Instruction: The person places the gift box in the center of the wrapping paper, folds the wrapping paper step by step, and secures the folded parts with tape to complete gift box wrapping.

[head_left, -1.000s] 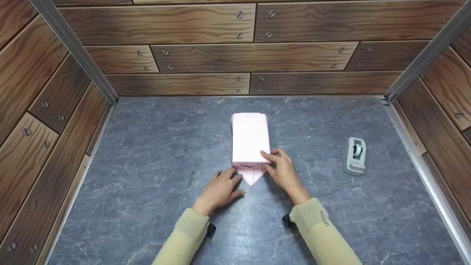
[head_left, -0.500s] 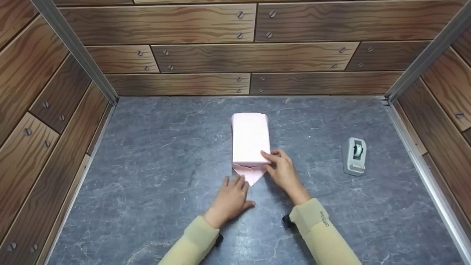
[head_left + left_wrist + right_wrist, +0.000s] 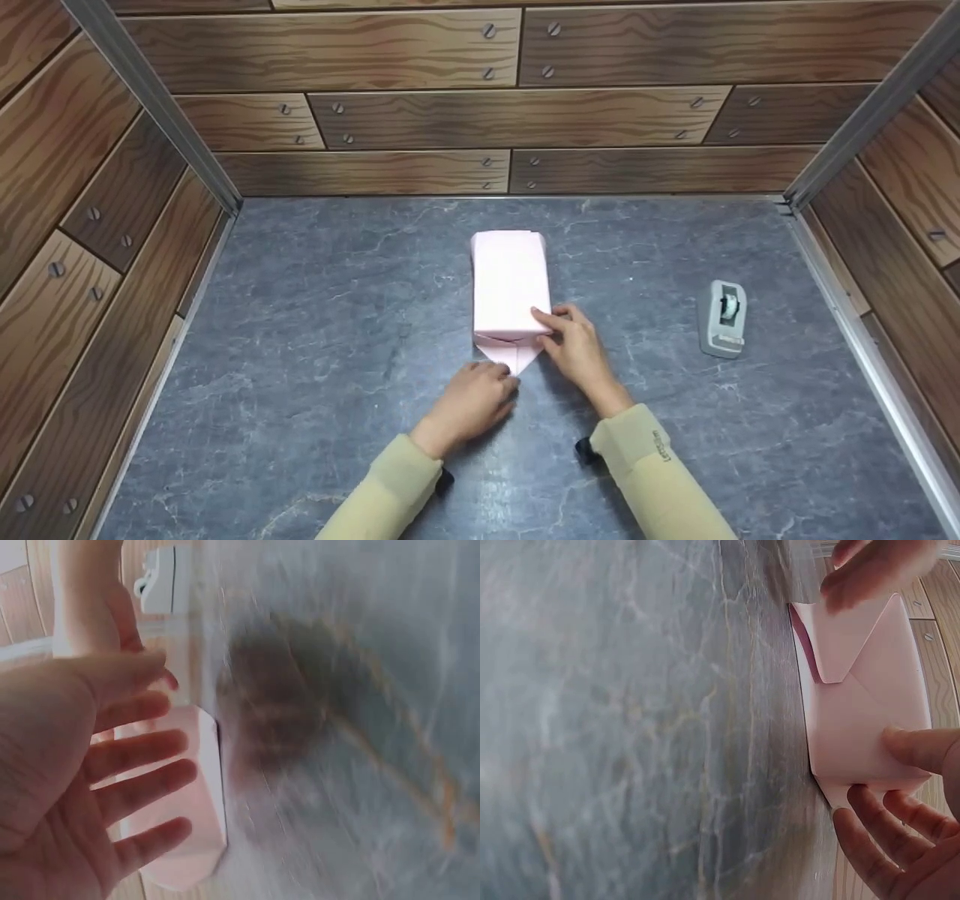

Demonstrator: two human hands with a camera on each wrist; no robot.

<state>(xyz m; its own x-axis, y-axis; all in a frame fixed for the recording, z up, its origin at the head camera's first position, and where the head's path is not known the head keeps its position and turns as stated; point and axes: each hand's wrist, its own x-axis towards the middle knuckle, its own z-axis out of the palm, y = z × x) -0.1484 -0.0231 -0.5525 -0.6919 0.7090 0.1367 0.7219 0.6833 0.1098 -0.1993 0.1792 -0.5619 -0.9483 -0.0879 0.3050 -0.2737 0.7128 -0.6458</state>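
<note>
A box wrapped in pale pink paper [image 3: 510, 281] lies lengthwise on the grey marbled table. From its near end sticks out a pointed paper flap [image 3: 529, 358], its sides folded in. My right hand [image 3: 581, 349] grips the box's near right corner; in the right wrist view the thumb [image 3: 911, 748] presses the end face while the other fingers lie along the side. My left hand [image 3: 472, 401] hovers by the tip of the flap and overlaps it in the head view. The left wrist view shows its fingers [image 3: 150, 784] spread and nearly straight, holding nothing.
A grey tape dispenser [image 3: 724, 319] with a roll in it stands on the table to the right. Wood-patterned panels [image 3: 420, 116] wall the table at the back and both sides, with metal strips [image 3: 862, 352] along the side edges.
My left hand has left the box's near left corner and moved right and towards me, to the flap's tip. My right hand and the box have stayed put.
</note>
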